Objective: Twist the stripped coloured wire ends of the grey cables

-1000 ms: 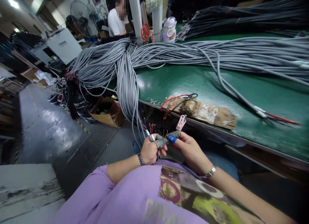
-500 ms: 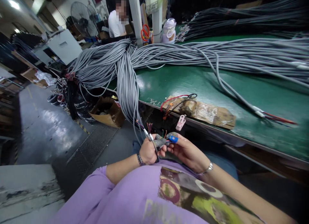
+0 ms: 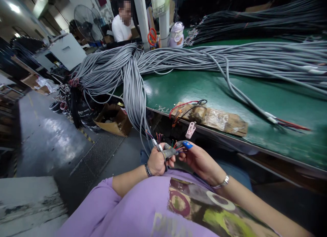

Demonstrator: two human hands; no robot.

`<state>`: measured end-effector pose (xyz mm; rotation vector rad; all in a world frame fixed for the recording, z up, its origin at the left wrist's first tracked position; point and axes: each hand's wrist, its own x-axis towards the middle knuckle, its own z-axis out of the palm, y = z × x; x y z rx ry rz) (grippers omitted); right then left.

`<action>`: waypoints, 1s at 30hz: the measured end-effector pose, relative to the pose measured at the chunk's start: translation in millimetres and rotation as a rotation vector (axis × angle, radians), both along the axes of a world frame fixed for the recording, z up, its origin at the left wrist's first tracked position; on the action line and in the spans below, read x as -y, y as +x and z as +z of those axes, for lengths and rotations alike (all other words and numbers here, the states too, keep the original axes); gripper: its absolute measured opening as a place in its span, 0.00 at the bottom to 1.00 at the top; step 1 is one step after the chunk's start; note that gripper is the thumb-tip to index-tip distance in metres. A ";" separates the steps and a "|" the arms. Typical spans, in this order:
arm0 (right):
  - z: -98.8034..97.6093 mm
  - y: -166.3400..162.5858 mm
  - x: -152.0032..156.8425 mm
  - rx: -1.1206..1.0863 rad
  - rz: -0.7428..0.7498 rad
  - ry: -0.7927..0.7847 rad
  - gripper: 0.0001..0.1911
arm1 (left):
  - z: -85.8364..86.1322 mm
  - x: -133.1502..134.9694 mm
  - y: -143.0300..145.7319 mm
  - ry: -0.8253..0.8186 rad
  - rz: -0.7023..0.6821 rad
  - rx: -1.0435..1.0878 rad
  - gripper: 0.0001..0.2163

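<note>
Shifted a little to the right since before, the right hand pinches coloured wires at its taped fingertips; the left hand is closed around the grey cable end (just below the green table).

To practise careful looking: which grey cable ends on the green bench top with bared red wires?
The lone grey cable crossing the bench rightward out of the pile; the rest stay bundled or hang off the edge.

A grey cable is hanging down off the table, its stripped end resting in the left hand. Thin coloured wires are fanning out of that end toward the right hand.
</note>
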<state>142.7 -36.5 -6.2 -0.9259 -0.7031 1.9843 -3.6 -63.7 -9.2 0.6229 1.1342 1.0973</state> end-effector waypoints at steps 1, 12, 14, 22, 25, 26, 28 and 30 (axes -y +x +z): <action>-1.4 0.6 -0.1 -0.002 -0.001 -0.008 0.17 | 0.5 -0.2 0.2 0.006 0.005 -0.005 0.18; -5.5 17.6 -30.6 -0.009 -0.024 -0.030 0.23 | 26.4 -15.3 -2.1 -0.036 -0.158 0.088 0.17; 0.2 18.6 -37.3 0.000 0.045 0.012 0.24 | 32.3 -20.6 0.8 -0.050 -0.186 0.128 0.18; 9.4 11.2 -38.8 0.261 -0.212 0.289 0.26 | 39.8 -35.6 13.2 -0.093 -0.250 0.245 0.14; 10.6 7.1 -40.4 0.132 -0.158 0.134 0.28 | 35.3 -38.1 15.4 -0.114 -0.260 0.258 0.14; 11.6 5.9 -41.4 0.079 -0.150 0.071 0.27 | 33.5 -38.5 16.0 -0.115 -0.264 0.258 0.14; 13.8 3.9 -43.4 -0.007 -0.171 -0.024 0.25 | 30.1 -38.7 16.8 -0.112 -0.267 0.256 0.13; 15.6 2.6 -44.8 -0.058 -0.208 -0.066 0.24 | 27.3 -38.4 17.5 -0.117 -0.264 0.252 0.13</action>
